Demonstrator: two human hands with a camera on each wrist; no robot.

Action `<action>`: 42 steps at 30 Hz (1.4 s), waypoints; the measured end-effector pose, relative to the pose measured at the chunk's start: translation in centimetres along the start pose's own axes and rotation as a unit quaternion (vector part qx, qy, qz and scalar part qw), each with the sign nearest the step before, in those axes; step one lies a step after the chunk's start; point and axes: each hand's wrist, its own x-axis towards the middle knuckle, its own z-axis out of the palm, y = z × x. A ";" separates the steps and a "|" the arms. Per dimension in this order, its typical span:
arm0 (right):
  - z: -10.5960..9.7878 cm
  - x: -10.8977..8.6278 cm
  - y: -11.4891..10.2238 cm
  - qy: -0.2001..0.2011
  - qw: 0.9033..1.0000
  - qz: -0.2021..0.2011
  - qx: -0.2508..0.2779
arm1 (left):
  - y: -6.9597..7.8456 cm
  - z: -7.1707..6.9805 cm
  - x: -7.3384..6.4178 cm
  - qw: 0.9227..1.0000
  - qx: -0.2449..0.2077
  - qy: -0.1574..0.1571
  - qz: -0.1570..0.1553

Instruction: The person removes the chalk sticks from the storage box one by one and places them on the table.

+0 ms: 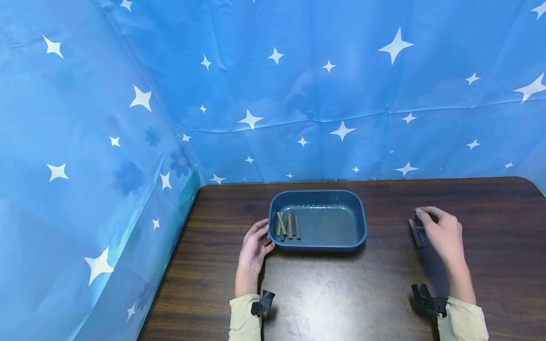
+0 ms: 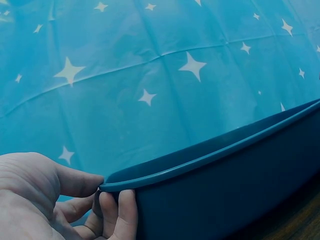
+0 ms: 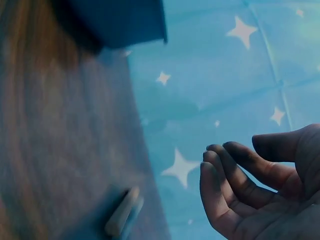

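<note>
My left hand [image 1: 251, 253] holds the left end of a blue rectangular plastic basin [image 1: 330, 227]; in the left wrist view its thumb and fingers pinch the rim [image 2: 165, 173]. Several short, thin sticks [image 1: 290, 226], yellowish, brown and grey-blue, lie in the basin's left part. Off to the right, my right hand [image 1: 445, 234] hovers beside more short sticks [image 1: 416, 233] on the table. The right wrist view shows its fingers [image 3: 212, 195] bent loosely, the thumb apart from them and nothing between. A brown stick [image 3: 121, 212] and a bluish one lie side by side below.
The dark wood-grain table [image 1: 324, 289] has its far edge just behind the basin. A blue curtain [image 1: 298, 94] with white stars hangs behind the table and along its left side. Black wrist straps [image 1: 428, 299] sit over both pale sleeves.
</note>
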 end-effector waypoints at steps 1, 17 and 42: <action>0.1 0.0 -0.4 -0.003 1.000 -0.005 0.006 | 0.0 0.0 0.0 1.000 0.000 0.002 0.000; 5.1 -0.6 -7.9 -0.092 0.985 -0.079 0.125 | 0.0 -0.2 0.0 1.000 -0.008 0.013 0.006; 13.5 -2.3 -11.3 -0.230 0.958 -0.108 0.131 | -0.1 -0.2 0.2 1.000 0.016 0.026 -0.001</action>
